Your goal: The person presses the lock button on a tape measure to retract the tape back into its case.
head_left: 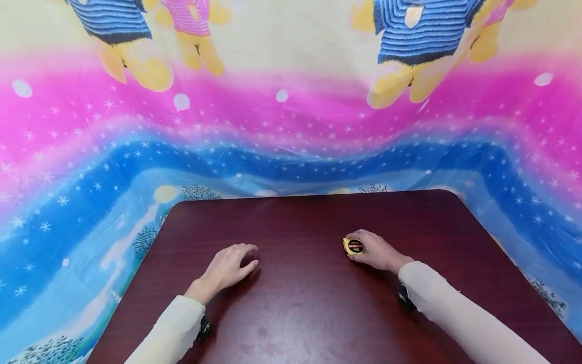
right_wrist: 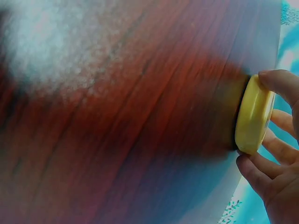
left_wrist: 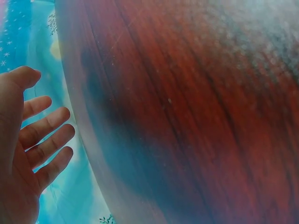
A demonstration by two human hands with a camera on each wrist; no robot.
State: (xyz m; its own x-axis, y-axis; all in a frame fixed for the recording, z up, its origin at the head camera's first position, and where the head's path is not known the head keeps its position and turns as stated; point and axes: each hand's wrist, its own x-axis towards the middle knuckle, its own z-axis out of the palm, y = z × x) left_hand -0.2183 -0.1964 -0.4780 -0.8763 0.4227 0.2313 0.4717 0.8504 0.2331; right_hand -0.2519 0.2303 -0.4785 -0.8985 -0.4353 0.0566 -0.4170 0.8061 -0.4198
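Observation:
A yellow tape measure (head_left: 354,246) with a round black label is on the right half of the dark wooden table (head_left: 291,313). My right hand (head_left: 375,250) grips it from the right side, thumb and fingers around its casing. In the right wrist view the yellow casing (right_wrist: 254,116) sits between the thumb and the fingers, close to the table surface. My left hand (head_left: 229,265) is over the left half of the table, its fingers loosely bent and holding nothing. The left wrist view shows the same hand (left_wrist: 28,149) with its fingers spread apart.
A cloth (head_left: 282,126) printed with bears, snowflakes and pink and blue bands hangs behind and beside the table. The table's back edge has rounded corners. A dark band or device (head_left: 406,299) is under the right wrist, another (head_left: 204,327) under the left.

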